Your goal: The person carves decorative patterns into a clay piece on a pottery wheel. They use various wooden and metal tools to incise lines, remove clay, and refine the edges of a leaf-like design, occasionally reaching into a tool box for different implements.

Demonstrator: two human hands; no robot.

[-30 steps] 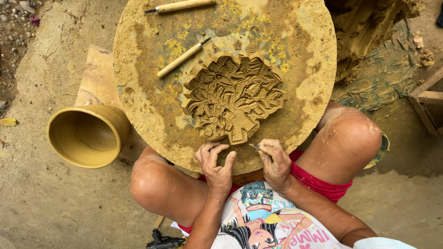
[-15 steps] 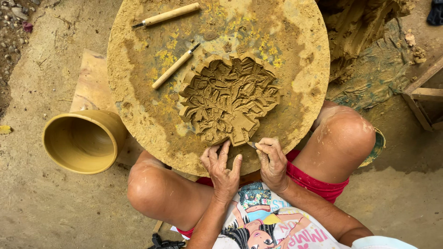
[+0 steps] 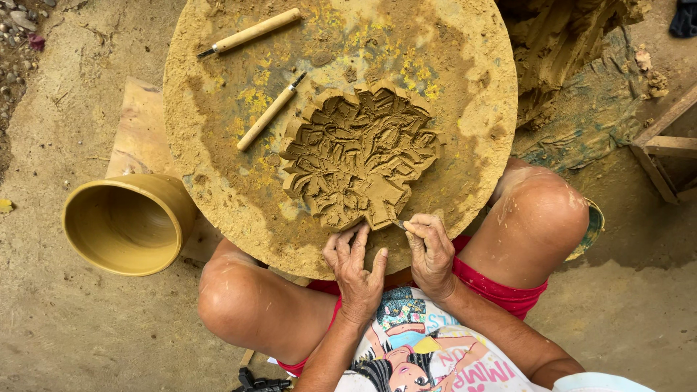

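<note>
Head view. Carved clay relief [image 3: 361,163], leaf-patterned with a jagged edge, lies flat on a round clay-smeared board [image 3: 479,109], slightly toward the board's near side. Left hand [image 3: 356,265] rests at the relief's near edge, fingers spread, fingertips touching the clay. Right hand [image 3: 430,250], just beside the left, is curled and pinches a thin carving tool [image 3: 401,225] whose tip meets the relief's lower edge. Two wooden-handled tools lie on the board: one [image 3: 270,111] just left of the relief, another [image 3: 250,33] farther up near the board's rim. A yellow clay pot [image 3: 127,221] lies on its side on the ground, left of the board.
</note>
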